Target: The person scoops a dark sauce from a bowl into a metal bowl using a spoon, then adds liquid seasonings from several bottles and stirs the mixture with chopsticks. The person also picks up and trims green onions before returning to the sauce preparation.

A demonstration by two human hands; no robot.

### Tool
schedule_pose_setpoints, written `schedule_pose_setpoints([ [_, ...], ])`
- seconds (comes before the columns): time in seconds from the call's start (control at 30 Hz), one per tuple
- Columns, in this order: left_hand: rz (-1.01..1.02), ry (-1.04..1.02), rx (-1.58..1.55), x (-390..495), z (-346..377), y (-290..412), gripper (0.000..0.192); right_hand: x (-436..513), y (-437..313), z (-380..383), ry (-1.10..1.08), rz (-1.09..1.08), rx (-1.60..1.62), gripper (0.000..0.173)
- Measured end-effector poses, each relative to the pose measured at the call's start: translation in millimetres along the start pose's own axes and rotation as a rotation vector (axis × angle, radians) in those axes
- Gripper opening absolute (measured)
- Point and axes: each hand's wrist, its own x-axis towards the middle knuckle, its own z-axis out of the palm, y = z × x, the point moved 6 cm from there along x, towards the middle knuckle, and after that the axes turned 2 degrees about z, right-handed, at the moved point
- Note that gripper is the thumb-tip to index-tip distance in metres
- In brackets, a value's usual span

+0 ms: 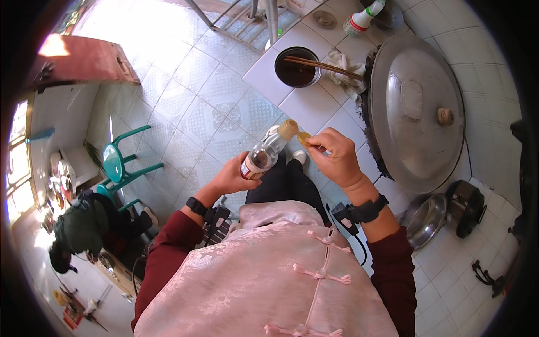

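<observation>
My left hand (pixel 236 172) grips the lower part of a clear bottle (pixel 265 153) that bears a label and has dark contents; the bottle tilts up to the right. Its yellowish top (pixel 288 129) points towards my right hand (pixel 335 158). Between the thumb and fingers of that hand is a small round yellow cap (pixel 304 139), close beside the bottle's top. Beyond my hands, on the tiled counter, stands a round container of dark liquid (pixel 294 76), with a pair of wooden chopsticks (pixel 332 68) laid across its rim.
A large metal lid (pixel 414 113) covers the stove at the right, beside a crumpled cloth (pixel 346 76). A white bottle (pixel 363 19) and a small lid (pixel 324 19) lie further back. A metal basin (pixel 427 221) is at lower right. Green stools (pixel 113 162) and a bent-over person (pixel 84 227) are at the left.
</observation>
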Motion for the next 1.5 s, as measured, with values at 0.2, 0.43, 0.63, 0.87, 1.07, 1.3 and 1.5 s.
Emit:
schedule_pose_setpoints([
  [0.2, -0.06, 0.063, 0.121, 33.3, -30.3, -3.5, 0.058, 35.1, 34.1, 21.7, 0.094, 0.059, -0.096, 0.015],
  [0.43, -0.135, 0.039, 0.191, 64.3, -60.3, -6.5, 0.06, 61.9, 67.1, 38.6, 0.156, 0.167, -0.108, 0.012],
  [0.63, -0.205, -0.026, 0.169, 84.6, -70.5, -0.3, 0.058, 75.2, 88.8, 42.4, 0.189, 0.255, -0.06, 0.009],
  [0.87, -0.246, -0.026, 0.182, 99.6, -70.3, 1.8, 0.057, 86.4, 109.9, 39.0, 0.207, 0.313, -0.02, 0.008],
  [1.07, -0.291, -0.05, 0.168, 107.2, -74.8, -1.4, 0.059, 93.2, 122.0, 37.7, 0.189, 0.341, -0.004, 0.006],
  [1.3, -0.344, -0.079, 0.187, 114.3, -76.4, 5.3, 0.058, 96.6, 132.7, 41.9, 0.176, 0.384, 0.018, 0.007],
  [1.5, -0.373, -0.112, 0.211, 118.0, -76.8, 10.9, 0.059, 94.1, 136.5, 42.4, 0.162, 0.411, -0.002, 0.006],
])
